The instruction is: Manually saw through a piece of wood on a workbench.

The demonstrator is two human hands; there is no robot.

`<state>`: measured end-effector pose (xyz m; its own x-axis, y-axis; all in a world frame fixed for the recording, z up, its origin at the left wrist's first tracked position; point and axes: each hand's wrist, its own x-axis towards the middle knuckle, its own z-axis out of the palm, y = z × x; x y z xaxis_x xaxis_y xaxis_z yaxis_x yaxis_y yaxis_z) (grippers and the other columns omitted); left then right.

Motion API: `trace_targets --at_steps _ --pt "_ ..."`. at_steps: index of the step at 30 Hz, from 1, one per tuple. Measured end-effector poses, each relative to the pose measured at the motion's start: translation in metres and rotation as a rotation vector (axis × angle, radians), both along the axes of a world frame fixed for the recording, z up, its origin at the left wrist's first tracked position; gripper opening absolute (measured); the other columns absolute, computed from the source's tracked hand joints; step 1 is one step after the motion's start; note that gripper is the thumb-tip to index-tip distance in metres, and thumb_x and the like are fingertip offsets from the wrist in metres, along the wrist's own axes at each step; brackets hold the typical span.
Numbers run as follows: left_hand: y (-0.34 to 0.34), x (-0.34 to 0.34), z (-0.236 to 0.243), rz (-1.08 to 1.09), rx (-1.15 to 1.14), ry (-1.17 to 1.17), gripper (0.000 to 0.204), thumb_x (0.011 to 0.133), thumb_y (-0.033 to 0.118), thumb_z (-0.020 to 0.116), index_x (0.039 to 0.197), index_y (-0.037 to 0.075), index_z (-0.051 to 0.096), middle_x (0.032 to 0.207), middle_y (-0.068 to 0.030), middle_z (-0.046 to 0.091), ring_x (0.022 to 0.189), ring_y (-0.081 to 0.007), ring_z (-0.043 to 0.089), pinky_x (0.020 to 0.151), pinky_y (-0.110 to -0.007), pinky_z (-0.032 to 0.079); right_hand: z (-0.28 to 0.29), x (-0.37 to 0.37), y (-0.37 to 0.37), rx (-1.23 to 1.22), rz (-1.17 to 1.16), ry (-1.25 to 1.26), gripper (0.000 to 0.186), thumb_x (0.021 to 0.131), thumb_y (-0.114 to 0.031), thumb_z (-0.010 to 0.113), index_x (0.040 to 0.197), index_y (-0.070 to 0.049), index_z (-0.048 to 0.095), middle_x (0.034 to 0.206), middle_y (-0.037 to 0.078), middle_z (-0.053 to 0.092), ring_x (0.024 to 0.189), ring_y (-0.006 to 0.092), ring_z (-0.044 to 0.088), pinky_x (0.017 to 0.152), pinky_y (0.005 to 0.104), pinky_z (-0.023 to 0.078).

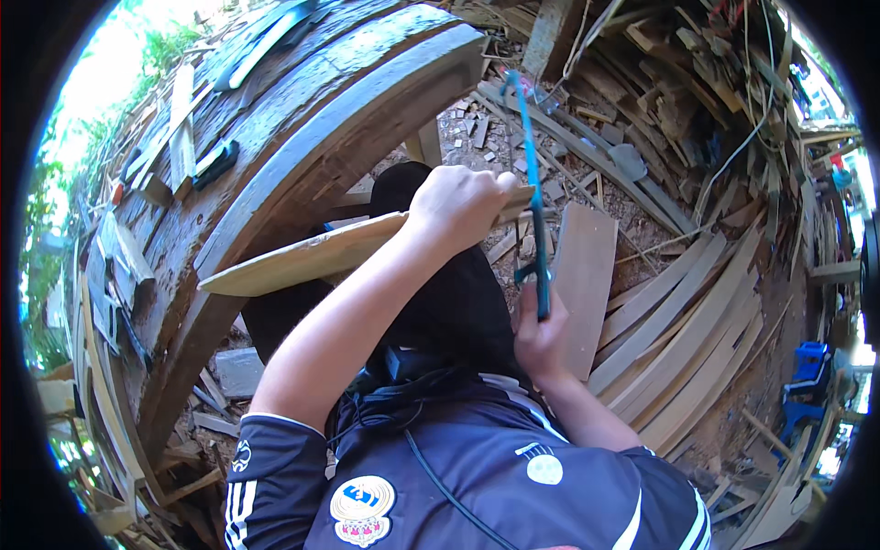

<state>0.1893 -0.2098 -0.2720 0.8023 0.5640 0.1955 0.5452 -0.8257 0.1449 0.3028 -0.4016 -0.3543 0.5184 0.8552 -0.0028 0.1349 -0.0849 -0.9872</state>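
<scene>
One curled left hand (461, 203) clasps a board (316, 258), right hand (539, 337) a saw (538, 227).

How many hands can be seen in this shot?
2: the left hand is closed on the wooden board, and the right hand grips the blue saw at its near end.

Bench (348, 119) blocks left; planks (683, 344) crowd right; gap beyond board (330, 255) perhaps passable.

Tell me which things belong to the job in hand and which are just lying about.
In use:
board, held by the left hand
blue saw, held in the right hand

Apparently just lying about:
long planks at right
small wood offcuts on the ground
blue plastic object, far right
</scene>
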Motion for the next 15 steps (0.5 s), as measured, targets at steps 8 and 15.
trace_targets --at_steps 8,15 --pt "0.028 0.008 -0.013 0.110 0.063 0.131 0.025 0.084 0.032 0.070 0.091 0.009 0.066 0.078 -0.0121 0.073 0.078 -0.0307 0.074 0.065 -0.043 0.059 0.030 0.041 0.063 -0.147 0.181 0.040 0.038 0.102 -0.033 0.057 0.076 -0.004 0.058 0.056 0.003 0.050 0.053 0.0127 0.047 0.051 0.0364 0.037" --pt "0.039 0.010 -0.022 0.119 0.000 0.138 0.040 0.083 0.042 0.075 0.099 0.008 0.062 0.084 -0.0161 0.071 0.083 -0.0373 0.072 0.072 -0.049 0.057 0.058 0.029 0.015 -0.174 0.177 0.295 0.036 0.102 -0.033 0.058 0.075 -0.009 0.053 0.058 -0.004 0.050 0.047 0.0059 0.047 0.044 0.0265 0.038"
